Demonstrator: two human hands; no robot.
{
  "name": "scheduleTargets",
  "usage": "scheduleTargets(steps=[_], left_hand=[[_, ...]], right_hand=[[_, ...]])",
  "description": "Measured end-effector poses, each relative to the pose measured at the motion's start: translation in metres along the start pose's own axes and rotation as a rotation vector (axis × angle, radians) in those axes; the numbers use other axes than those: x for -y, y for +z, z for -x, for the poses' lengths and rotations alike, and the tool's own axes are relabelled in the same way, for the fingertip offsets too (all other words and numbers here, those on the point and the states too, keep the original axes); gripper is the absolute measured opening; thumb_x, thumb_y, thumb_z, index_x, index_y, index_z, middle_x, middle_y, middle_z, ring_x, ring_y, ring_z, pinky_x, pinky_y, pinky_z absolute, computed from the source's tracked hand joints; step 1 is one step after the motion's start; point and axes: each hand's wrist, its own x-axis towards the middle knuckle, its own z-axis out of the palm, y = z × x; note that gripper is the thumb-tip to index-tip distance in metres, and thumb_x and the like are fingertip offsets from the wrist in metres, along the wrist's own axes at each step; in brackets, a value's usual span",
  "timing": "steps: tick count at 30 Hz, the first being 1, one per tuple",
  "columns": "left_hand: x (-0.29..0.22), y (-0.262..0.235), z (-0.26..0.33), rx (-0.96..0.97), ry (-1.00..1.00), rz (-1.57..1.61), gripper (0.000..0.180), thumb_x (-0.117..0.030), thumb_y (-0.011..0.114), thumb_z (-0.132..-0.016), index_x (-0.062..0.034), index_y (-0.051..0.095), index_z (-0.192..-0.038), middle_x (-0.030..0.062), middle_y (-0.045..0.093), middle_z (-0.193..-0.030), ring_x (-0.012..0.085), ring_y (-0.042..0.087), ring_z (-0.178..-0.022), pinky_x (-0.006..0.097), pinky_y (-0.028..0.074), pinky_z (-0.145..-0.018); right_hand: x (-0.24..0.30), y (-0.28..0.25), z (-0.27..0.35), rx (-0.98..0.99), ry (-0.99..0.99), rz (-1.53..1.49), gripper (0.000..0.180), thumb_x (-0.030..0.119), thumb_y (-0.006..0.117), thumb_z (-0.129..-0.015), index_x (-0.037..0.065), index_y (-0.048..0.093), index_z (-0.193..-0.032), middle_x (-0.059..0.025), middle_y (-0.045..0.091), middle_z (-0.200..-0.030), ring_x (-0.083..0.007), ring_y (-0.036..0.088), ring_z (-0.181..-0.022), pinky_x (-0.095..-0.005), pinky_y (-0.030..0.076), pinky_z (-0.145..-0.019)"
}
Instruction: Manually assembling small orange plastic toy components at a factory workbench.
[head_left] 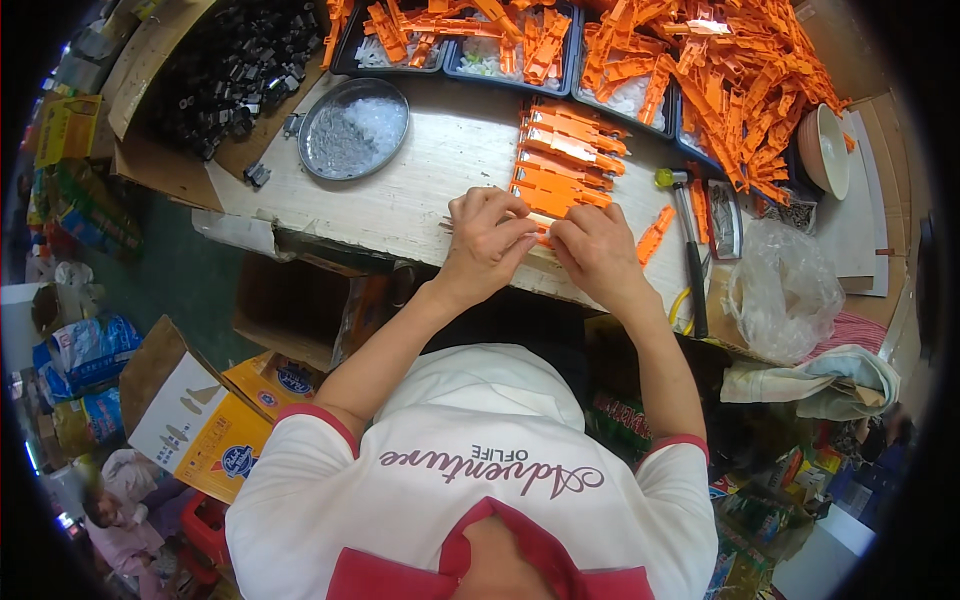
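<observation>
My left hand (488, 238) and my right hand (592, 250) meet at the near edge of a pale wooden worktable (430, 180). Both pinch an orange plastic part (545, 240), mostly hidden under the fingers. A thin metal pin sticks out to the left of my left hand. Just beyond my hands lies a neat row of several orange plastic parts (565, 160). One loose orange part (655, 235) rests to the right of my right hand.
A hammer with a yellow-tipped head (688, 250) lies right of the hands. A round metal dish (353, 128) of small clear bits sits at left. Black trays of orange parts (700, 70), a box of black parts (235, 65), a bowl (825, 150) and a plastic bag (785, 290) surround the table.
</observation>
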Motion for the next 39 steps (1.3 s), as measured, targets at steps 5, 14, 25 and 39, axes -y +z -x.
scheduleTargets(steps=[5, 14, 25, 39], left_hand=[[0.008, 0.012, 0.003, 0.027, -0.007, -0.004, 0.011, -0.007, 0.067, -0.066, -0.0075, 0.062, -0.076, 0.0024, 0.055, -0.090, 0.0192, 0.047, -0.091, 0.035, 0.028, -0.080], [0.009, 0.013, 0.002, 0.025, 0.016, 0.035, 0.013, -0.002, 0.064, -0.064, -0.0066, 0.060, -0.075, 0.0025, 0.054, -0.090, 0.0206, 0.047, -0.092, 0.035, 0.028, -0.080], [0.002, 0.008, -0.003, 0.074, -0.028, -0.021, 0.011, -0.008, 0.065, -0.067, -0.0091, 0.061, -0.077, 0.0023, 0.052, -0.092, 0.0204, 0.044, -0.093, 0.035, 0.026, -0.081], [0.008, 0.009, -0.015, 0.254, 0.110, -0.139, 0.010, -0.008, 0.066, -0.068, -0.0113, 0.060, -0.075, 0.0024, 0.050, -0.089, 0.0204, 0.043, -0.091, 0.037, 0.027, -0.079]], right_hand=[[-0.002, 0.000, -0.009, 0.145, -0.037, 0.016, 0.009, 0.008, 0.062, -0.069, 0.007, 0.054, -0.072, -0.0055, 0.048, -0.069, -0.0218, 0.050, -0.069, -0.0339, 0.035, -0.065], [-0.007, -0.002, -0.023, 0.299, -0.016, -0.127, 0.006, 0.007, 0.059, -0.069, 0.004, 0.059, -0.074, -0.0073, 0.054, -0.069, -0.0238, 0.055, -0.070, -0.0363, 0.037, -0.067], [-0.042, -0.048, 0.030, -0.085, 0.264, -0.028, 0.007, 0.007, 0.061, -0.074, 0.005, 0.058, -0.080, -0.0098, 0.054, -0.075, -0.0267, 0.053, -0.070, -0.0347, 0.040, -0.061], [-0.217, -0.143, 0.262, 0.419, 1.424, 0.702, 0.026, 0.017, 0.043, -0.082, 0.002, 0.060, -0.095, -0.0223, 0.058, -0.100, -0.0398, 0.054, -0.096, -0.0450, 0.043, -0.081]])
